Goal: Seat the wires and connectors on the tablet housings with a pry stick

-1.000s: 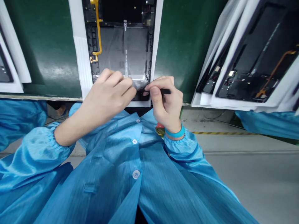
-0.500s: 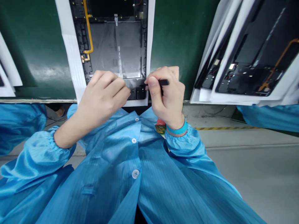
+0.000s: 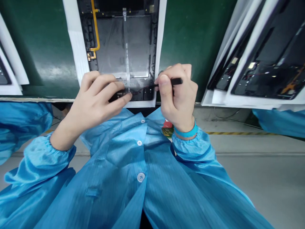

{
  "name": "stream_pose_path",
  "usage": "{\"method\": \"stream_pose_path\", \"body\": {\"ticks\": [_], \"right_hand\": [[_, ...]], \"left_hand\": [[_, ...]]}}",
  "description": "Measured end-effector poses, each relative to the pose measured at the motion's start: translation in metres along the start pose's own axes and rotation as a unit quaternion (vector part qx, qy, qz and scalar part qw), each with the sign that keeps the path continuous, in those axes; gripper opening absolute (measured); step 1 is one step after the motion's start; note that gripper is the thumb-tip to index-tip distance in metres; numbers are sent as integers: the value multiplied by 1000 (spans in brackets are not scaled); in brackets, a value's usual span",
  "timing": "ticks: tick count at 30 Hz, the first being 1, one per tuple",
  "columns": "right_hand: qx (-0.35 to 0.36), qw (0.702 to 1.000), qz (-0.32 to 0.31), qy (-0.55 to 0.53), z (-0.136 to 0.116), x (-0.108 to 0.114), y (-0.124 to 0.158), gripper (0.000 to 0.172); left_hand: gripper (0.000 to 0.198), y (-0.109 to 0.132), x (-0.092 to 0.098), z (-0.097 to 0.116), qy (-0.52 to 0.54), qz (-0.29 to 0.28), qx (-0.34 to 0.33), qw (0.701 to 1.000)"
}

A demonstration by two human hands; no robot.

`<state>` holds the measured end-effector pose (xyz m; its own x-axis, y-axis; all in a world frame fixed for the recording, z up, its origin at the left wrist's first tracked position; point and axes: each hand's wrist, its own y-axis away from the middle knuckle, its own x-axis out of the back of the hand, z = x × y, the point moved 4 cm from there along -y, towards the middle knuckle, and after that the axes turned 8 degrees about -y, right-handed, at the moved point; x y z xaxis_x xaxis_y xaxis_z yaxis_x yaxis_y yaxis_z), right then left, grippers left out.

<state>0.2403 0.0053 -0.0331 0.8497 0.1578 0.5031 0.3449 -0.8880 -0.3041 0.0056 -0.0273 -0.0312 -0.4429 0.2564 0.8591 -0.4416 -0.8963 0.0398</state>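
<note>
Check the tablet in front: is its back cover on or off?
Off: the tablet's inner frame and yellow flex cable lie exposed.

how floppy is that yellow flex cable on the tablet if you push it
The yellow flex cable is probably floppy, being a thin flat strip routed along the tablet frame. It likely creases easily. Its small gold connector end looks fragile, so a push might damage it.
</note>
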Motion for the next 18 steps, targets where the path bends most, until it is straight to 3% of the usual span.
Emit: {"method": "stream_pose_path", "body": {"ticks": [5,11,15,18], "right_hand": [[12,1000,5,8,-1,0,-1,40],[9,998,-5,-59,-5,-6,2,38],[-22,993,-68,-90,-5,-16,2,46],[-17,992,-67,-108,0,-20,2,49]], "left_hand": [[26,-6,1,2,38,-63,38,997],[25,-8,0,1,-3,-80,12,997],[33,-2,-2,-6,-55,-50,-68,995],[35,4,-3,-10,-93,-13,-115,989]]}}
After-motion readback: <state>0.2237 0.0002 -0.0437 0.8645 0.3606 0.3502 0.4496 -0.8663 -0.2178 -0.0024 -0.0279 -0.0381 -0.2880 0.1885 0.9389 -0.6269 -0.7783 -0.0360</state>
